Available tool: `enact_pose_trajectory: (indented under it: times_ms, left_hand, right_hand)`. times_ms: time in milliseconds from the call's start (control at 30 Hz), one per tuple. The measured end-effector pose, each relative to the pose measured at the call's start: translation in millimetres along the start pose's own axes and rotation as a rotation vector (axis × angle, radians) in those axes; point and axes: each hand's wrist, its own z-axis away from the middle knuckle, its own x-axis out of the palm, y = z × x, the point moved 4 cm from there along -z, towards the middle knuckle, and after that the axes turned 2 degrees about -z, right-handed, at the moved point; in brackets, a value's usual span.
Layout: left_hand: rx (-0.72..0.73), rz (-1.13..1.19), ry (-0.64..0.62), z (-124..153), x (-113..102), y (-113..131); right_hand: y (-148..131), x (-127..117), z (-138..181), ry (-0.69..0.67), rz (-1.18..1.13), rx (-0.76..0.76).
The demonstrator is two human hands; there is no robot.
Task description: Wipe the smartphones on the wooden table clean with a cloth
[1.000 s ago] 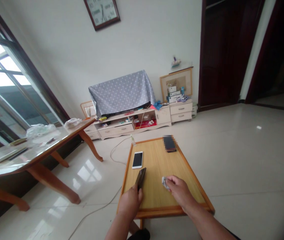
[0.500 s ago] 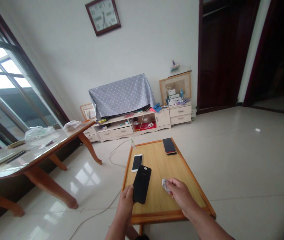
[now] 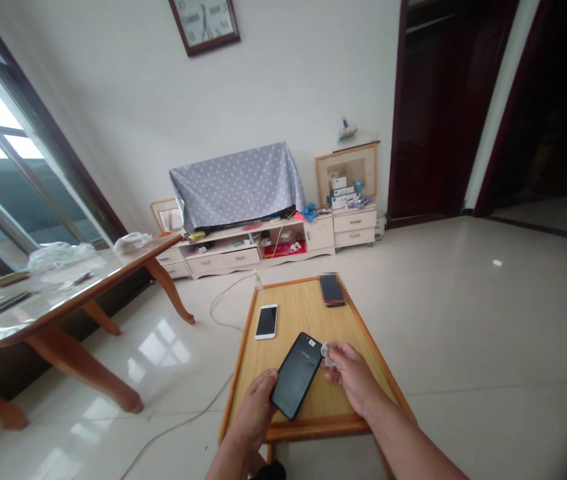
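A black smartphone [image 3: 297,377] is tilted back side up over the small wooden table [image 3: 308,301], with my left hand [image 3: 256,408] closed on its lower left edge. A small white sticker sits near its camera. Between the thumb and fingers of my right hand [image 3: 349,375] is a crumpled white wipe [image 3: 329,354], right at the phone's upper right edge; whether it touches is hard to tell. Beyond the held phone, a white smartphone [image 3: 266,322] with a dark screen lies on the table. Farther right lies a dark phone [image 3: 332,289], partly blurred, near the far edge.
A small clear bottle [image 3: 258,283] stands at the table's far left corner. A cable [image 3: 188,419] runs over the floor to the left. The larger glass-topped table [image 3: 113,275] holds plastic bags. At the wall, a low white cabinet [image 3: 226,262] carries a cloth-covered object [image 3: 238,187].
My right hand has brought the wipe left and up to the black phone's edge. The phone has shifted right and turned more clockwise in my left hand. The view has moved slightly.
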Motion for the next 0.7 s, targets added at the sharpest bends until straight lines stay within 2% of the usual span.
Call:
enact_pose_trajectory:
  times_ms: [100, 200, 333, 433, 567, 700]
  left_hand:
    - [0.001, 0.048, -0.060, -0.6, 3.4, -2.7]
    - [-0.014, 0.003, -0.043, -1.3, 3.5, -3.0]
    - [0.026, -0.094, -0.062, -3.9, 6.3, 2.7]
    - [0.122, -0.287, -0.042, -6.6, 9.7, 5.7]
    - [0.313, -0.643, 0.100, -5.0, 16.1, 4.4]
    - [0.343, -0.896, 0.122, -0.8, 25.8, -2.0]
  right_hand:
    - [1.0, -1.7, -2.8, -0.009, 0.026, -0.004]
    - [1.5, -2.3, -3.9, -0.021, 0.072, -0.027]
    - [5.5, -3.8, -4.8, 0.042, 0.085, -0.045]
    - [9.8, -5.6, -7.4, 0.089, 0.077, -0.052]
    - [14.4, -11.2, -12.8, 0.155, 0.048, -0.064]
    - [18.2, -15.4, -16.6, 0.185, 0.022, -0.062]
